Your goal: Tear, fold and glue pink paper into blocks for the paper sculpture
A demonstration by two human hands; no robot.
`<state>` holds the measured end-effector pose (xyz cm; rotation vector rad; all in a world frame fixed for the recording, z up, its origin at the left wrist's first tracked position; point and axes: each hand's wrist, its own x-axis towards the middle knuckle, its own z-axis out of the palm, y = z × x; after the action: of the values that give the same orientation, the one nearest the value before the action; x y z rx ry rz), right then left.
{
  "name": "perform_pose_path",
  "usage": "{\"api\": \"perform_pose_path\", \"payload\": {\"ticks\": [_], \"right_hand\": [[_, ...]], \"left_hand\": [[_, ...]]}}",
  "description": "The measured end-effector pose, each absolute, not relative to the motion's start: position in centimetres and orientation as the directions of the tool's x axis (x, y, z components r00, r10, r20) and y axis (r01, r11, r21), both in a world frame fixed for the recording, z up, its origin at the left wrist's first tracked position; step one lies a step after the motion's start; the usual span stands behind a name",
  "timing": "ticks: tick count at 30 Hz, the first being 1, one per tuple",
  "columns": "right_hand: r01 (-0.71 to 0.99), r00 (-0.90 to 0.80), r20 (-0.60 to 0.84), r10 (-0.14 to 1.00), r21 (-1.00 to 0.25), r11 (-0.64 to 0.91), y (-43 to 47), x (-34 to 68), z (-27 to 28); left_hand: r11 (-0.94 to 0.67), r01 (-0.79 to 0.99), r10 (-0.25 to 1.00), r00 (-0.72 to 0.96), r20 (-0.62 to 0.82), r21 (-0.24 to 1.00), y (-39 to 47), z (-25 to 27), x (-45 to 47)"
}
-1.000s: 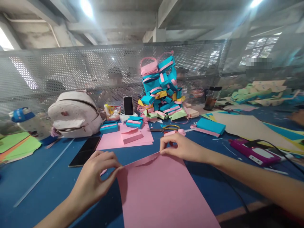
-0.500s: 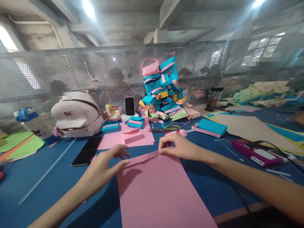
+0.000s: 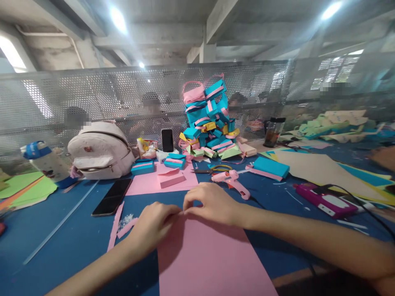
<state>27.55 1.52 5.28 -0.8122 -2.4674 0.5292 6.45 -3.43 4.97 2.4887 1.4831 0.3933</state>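
A large sheet of pink paper (image 3: 212,263) lies in front of me on the blue table, its near end running out of view. My left hand (image 3: 156,224) is closed in a pinch at the far edge of the sheet. Right beside it, my right hand (image 3: 212,205) pinches the same edge, thumb against forefinger. The fingertips of both hands almost meet. Just beyond them lies a pink glue gun (image 3: 233,181). Scissors (image 3: 212,169) with yellow handles rest behind it. Torn pink paper strips (image 3: 115,226) lie left of my left hand.
A black phone (image 3: 111,197) and a pale backpack (image 3: 100,150) are on the left. Folded blue and pink paper boxes (image 3: 210,123) are piled at the back. To the right are a blue box (image 3: 271,166), a purple power strip (image 3: 321,199) with a cable, and paper sheets (image 3: 317,164).
My left hand has closed and moved right onto the paper's edge. My right hand has come nearer and left, uncovering the glue gun. The sheet's far edge sits lower in view.
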Motion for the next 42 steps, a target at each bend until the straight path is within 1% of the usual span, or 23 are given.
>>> {"api": "perform_pose_path", "payload": {"ticks": [2,5,7,9,17,20,26,29,33,36,39,42], "right_hand": [[0.437,-0.690,0.312,0.653,-0.539,0.720,1.5,27.2,5.6],[0.392,-0.672,0.266,0.692,-0.665,0.636,1.9,27.6,5.8],[0.329,-0.693,0.233,0.682,-0.740,0.587,2.4,28.2,5.7],[0.283,-0.716,0.210,0.666,-0.785,0.551,2.7,28.7,5.7],[0.331,-0.714,0.129,0.688,-0.804,0.494,3.5,31.1,6.1],[0.375,-0.706,0.103,0.700,-0.785,0.494,3.5,32.1,6.4],[0.432,-0.682,0.079,0.727,-0.758,0.488,3.4,34.1,6.3],[0.438,-0.673,0.076,0.735,-0.761,0.479,3.3,35.0,6.1],[0.418,-0.693,0.063,0.718,-0.777,0.472,3.0,36.0,6.4],[0.462,-0.717,0.005,0.697,-0.745,0.481,2.8,36.9,7.1],[0.458,-0.737,-0.034,0.675,-0.760,0.462,2.4,37.5,7.8],[0.322,-0.807,-0.001,0.591,-0.839,0.438,1.8,36.5,7.9]], "left_hand": [[-0.477,0.832,0.879,0.458,0.135,0.283,-3.5,5.3,6.3],[-0.486,0.843,0.873,0.458,0.168,0.230,-4.0,5.6,5.5],[-0.493,0.845,0.868,0.461,0.186,0.206,-4.3,5.7,5.1],[-0.501,0.843,0.862,0.467,0.196,0.195,-4.4,5.8,4.8],[-0.527,0.833,0.845,0.492,0.211,0.167,-4.2,6.3,4.1],[-0.512,0.841,0.854,0.477,0.209,0.176,-4.1,6.2,3.4],[-0.497,0.831,0.867,0.470,0.164,0.251,-4.3,6.2,2.1],[-0.512,0.813,0.859,0.481,0.177,0.276,-4.6,6.2,2.1],[-0.534,0.794,0.845,0.493,0.206,0.290,-4.6,6.2,2.5],[-0.538,0.771,0.843,0.486,0.231,0.340,-4.6,6.6,2.4],[-0.571,0.682,0.814,0.541,0.212,0.457,-4.8,7.6,2.1],[-0.670,0.475,0.697,0.666,0.264,0.570,-5.3,8.9,3.2]]}}
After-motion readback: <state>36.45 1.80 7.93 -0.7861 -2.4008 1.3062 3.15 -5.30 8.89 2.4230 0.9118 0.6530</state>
